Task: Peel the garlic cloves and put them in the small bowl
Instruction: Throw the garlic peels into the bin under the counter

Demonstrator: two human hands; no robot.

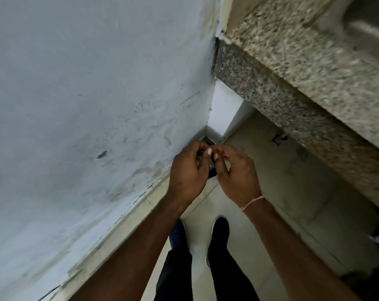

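My left hand (189, 170) and my right hand (238, 170) are held close together in front of me, above the floor near the wall corner. The fingers of both are curled, and their tips meet around something small, seemingly a garlic clove (212, 165), which the fingers hide almost entirely. Both thumbnails face each other. The small bowl is not in view.
A pale blue wall (86, 105) fills the left side. A granite counter (303, 72) with a steel sink (371, 25) runs along the upper right. A dark object (212, 174) sits on the tiled floor below my hands. My feet (220, 231) stand on the tiles.
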